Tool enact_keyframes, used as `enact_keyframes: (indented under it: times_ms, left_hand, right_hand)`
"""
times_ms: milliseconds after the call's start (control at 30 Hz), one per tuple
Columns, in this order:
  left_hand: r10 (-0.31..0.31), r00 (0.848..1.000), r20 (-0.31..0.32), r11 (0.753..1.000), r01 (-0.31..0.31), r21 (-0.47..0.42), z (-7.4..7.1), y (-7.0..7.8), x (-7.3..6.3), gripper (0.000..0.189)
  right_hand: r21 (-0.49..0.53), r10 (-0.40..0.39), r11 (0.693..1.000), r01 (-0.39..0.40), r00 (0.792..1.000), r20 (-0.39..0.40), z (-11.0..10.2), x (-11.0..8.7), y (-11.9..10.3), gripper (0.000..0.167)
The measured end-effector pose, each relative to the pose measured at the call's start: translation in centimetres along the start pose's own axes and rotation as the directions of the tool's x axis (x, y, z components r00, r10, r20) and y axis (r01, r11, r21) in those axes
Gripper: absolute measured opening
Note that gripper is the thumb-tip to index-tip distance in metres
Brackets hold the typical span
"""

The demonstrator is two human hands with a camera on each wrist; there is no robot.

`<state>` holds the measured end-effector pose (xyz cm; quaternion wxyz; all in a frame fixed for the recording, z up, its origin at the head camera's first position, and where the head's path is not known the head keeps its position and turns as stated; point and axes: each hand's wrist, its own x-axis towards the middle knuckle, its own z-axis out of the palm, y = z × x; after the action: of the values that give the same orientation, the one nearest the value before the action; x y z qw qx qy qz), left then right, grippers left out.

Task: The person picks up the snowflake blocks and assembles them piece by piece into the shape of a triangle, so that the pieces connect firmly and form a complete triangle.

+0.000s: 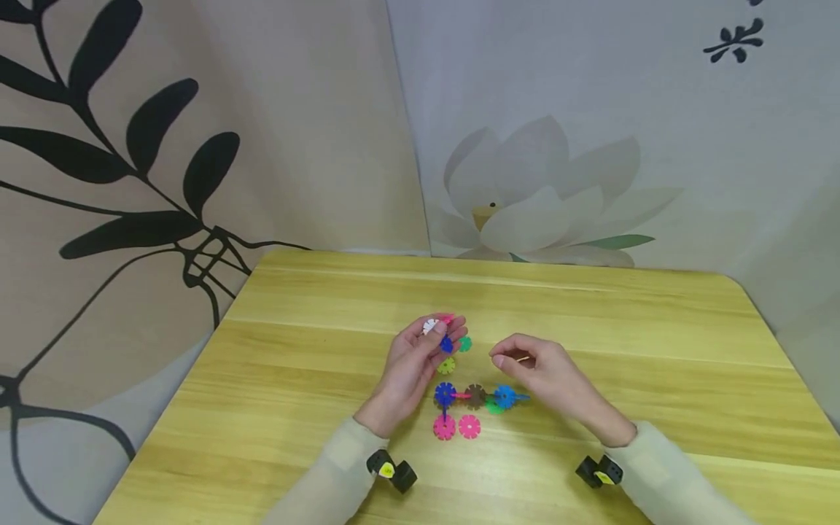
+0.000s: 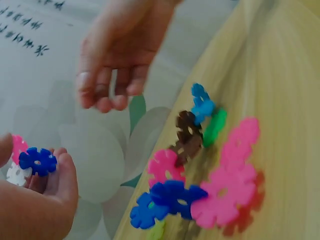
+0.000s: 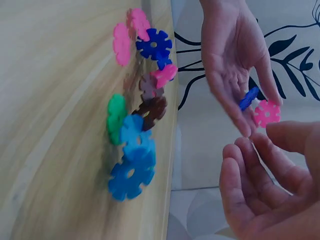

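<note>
Across the wooden table [image 1: 315, 350], we have our hands raised over a chain of notched discs [image 1: 474, 399]. From that chain, our left hand [image 1: 408, 364] lies toward ten o'clock, its thumb pinning the held discs [image 1: 446, 345], white, pink and blue, against its fingers; our right hand [image 1: 550, 370] hangs toward two o'clock, fingers loosely bent, holding nothing we can see. The chain rests on the table, running from nine o'clock to three, with a branch toward seven. We judge it light and stiff but apt to twist or part at its slotted joints, so we would grip beside a joint. Around it, a pink disc [image 1: 469, 426] sits at six o'clock, a yellow-green disc [image 1: 447, 365] near half past ten: thin, probably slippery, best pinched by the rim.
</note>
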<state>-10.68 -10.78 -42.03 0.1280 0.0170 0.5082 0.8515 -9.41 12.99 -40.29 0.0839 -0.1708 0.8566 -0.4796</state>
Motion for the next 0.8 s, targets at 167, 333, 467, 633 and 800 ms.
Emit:
enact_keyframes:
  times_ms: [167,333,467,633,800]
  left_hand:
    - [0.056,0.997,-0.047,0.943,-0.037,0.332,0.2,-0.4,-0.5,0.038]
    - [0.145,0.989,0.014,0.829,-0.129,0.544,0.6,-0.7,-0.7,0.037]
    - [0.194,0.978,0.071,0.754,-0.195,0.627,0.9,-1.0,-0.6,0.033]
    - [0.221,0.969,0.113,0.665,-0.234,0.709,1.0,-1.2,-0.6,0.030]
    - [0.191,0.973,0.128,0.656,-0.223,0.721,1.0,-1.2,-0.7,0.031]
  right_hand:
    - [-0.032,-0.032,0.999,0.030,0.998,-0.056,0.5,0.6,-0.6,0.023]
    - [0.070,-0.027,0.997,0.032,0.997,-0.074,0.8,1.2,-1.0,0.025]
    - [0.112,-0.026,0.993,0.033,0.998,-0.059,0.9,1.6,-0.9,0.026]
    - [0.052,-0.074,0.996,0.079,0.993,-0.096,1.2,1.8,-0.7,0.018]
    - [0.083,-0.113,0.990,0.115,0.993,-0.034,1.4,1.8,-0.9,0.011]
